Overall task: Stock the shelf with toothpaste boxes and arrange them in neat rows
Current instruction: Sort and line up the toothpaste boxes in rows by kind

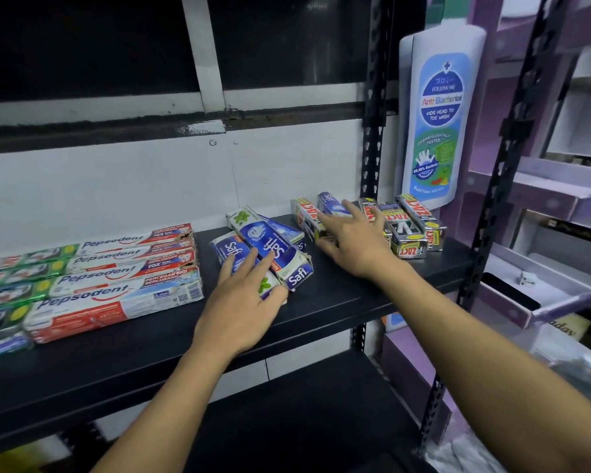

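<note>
Although the Pepsodent boxes (123,278) at the left of the shelf (338,302) already lie in a neat row, the Safi boxes (270,244) in the middle are heaped crookedly and the Zact boxes (410,227) at the far right are only roughly aligned. The left hand (243,302) rests straight-fingered on the Safi heap and the right hand (352,240) lies spread over the Zact boxes, neither grip closed round anything; straightening looks to be the main work left.

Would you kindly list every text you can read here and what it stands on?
"Pepsodent": red-and-white boxes
"PENCEGAH GIGI BERLUBANG": same boxes
"Safi": blue boxes
"ZACT": black boxes
"FOLLOW ME": bottle-shaped sign
"Anti-Bacterial": same sign
"KIDS HEAD TO TOE WASH": same sign
Smaller print on the boxes: too blurred to read.
</note>
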### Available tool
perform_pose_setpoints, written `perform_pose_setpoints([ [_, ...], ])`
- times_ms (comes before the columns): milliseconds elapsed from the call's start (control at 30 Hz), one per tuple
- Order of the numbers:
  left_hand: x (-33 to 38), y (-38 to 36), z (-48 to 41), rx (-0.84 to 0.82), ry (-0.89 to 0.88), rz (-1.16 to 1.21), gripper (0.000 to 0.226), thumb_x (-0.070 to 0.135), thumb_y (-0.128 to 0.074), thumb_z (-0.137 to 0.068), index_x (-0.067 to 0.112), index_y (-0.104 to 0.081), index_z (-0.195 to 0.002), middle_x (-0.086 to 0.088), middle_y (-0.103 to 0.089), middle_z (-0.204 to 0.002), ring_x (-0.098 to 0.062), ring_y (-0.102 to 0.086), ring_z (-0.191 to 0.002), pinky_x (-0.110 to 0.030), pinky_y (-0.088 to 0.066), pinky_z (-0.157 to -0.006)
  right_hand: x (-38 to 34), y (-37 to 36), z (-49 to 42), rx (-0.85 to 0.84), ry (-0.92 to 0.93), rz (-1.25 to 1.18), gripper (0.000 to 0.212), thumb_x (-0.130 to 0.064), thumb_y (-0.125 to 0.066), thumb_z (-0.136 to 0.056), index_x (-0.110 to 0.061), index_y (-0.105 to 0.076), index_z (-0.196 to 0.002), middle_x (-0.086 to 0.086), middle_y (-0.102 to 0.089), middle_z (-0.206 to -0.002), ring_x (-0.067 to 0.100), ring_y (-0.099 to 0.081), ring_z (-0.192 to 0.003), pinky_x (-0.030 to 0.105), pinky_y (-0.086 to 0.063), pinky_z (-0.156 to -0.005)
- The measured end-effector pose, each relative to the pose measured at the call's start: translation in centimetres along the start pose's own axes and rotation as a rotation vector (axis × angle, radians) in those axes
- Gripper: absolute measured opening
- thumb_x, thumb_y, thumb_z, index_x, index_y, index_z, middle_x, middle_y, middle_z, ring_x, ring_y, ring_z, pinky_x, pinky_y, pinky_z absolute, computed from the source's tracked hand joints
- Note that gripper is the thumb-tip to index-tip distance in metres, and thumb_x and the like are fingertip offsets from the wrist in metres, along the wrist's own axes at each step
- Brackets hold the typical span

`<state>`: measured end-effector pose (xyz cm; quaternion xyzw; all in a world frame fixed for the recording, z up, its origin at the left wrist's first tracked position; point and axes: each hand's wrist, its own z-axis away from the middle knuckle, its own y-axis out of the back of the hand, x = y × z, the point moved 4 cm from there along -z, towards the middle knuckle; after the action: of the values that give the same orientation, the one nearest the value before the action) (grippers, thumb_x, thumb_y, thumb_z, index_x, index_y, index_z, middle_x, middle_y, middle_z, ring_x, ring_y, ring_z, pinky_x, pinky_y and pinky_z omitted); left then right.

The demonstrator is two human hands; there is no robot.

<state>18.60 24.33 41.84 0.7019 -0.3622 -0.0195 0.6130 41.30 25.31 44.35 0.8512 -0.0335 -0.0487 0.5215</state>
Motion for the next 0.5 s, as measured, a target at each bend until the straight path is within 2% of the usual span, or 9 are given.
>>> perform_pose_setpoints([
  [100, -0.1, 0.0, 0.0, -0.006, 0.001, -0.008, 0.063, 0.055, -0.040, -0.097, 0.042, -0.018, -0.155, 0.016, -0.005, -0.165, -0.012, 0.009, -0.151, -0.045, -0.018, -0.119, -0.8, -0.7, 0.0, -0.068, -0.006, 0.058, 0.054, -0.050, -0.040, -0.099, -0.026, -0.036, -0.148, -0.008, -0.033, -0.156, 0.019, -0.002, -0.151, 0.061, 0.001, -0.114],
  [200, -0.2, 0.0, -0.1, -0.013, -0.002, -0.010, 0.064, 0.056, -0.040, -0.096, 0.042, -0.017, -0.155, 0.016, -0.005, -0.165, -0.013, 0.009, -0.151, -0.045, -0.018, -0.119, -0.8, -0.4, 1.4, 0.080, 0.002, 0.023, 0.047, -0.047, -0.049, -0.096, -0.026, -0.052, -0.138, -0.009, -0.047, -0.148, 0.023, -0.020, -0.147, 0.054, -0.011, -0.114],
  [267, -0.2, -0.1, -0.1, -0.012, -0.004, -0.014, 0.064, 0.057, -0.039, -0.096, 0.042, -0.017, -0.155, 0.016, -0.005, -0.165, -0.014, 0.009, -0.151, -0.046, -0.018, -0.119, -0.3, -0.2, 2.8, 0.207, 0.004, -0.084, 0.042, -0.048, -0.059, -0.088, -0.025, -0.064, -0.123, -0.007, -0.061, -0.133, 0.026, -0.044, -0.132, 0.046, -0.031, -0.108],
  [333, -0.3, -0.1, -0.2, -0.009, -0.005, -0.014, 0.065, 0.057, -0.039, -0.096, 0.042, -0.017, -0.155, 0.015, -0.006, -0.165, -0.014, 0.009, -0.152, -0.047, -0.019, -0.119, 0.1, 0.2, 4.1, 0.290, -0.012, -0.217, 0.034, -0.045, -0.067, -0.082, -0.020, -0.067, -0.106, -0.001, -0.070, -0.112, 0.025, -0.057, -0.109, 0.040, -0.048, -0.088],
  [400, -0.3, -0.1, -0.2, -0.007, -0.008, -0.010, 0.065, 0.058, -0.039, -0.096, 0.042, -0.017, -0.155, 0.016, -0.005, -0.165, -0.014, 0.009, -0.152, -0.047, -0.020, -0.119, 0.0, 0.7, 5.3, 0.322, -0.040, -0.267, 0.029, -0.039, -0.070, -0.081, -0.018, -0.057, -0.097, 0.001, -0.068, -0.096, 0.025, -0.059, -0.089, 0.037, -0.051, -0.069],
  [500, -0.3, -0.1, -0.2, -0.009, -0.007, -0.007, 0.065, 0.058, -0.039, -0.096, 0.042, -0.016, -0.155, 0.015, -0.005, -0.165, -0.014, 0.009, -0.152, -0.048, -0.021, -0.119, -0.1, 1.2, 6.2, 0.298, -0.118, -0.284, 0.033, -0.038, -0.070, -0.083, -0.020, -0.048, -0.101, -0.001, -0.064, -0.087, 0.021, -0.054, -0.067, 0.032, -0.041, -0.060],
])
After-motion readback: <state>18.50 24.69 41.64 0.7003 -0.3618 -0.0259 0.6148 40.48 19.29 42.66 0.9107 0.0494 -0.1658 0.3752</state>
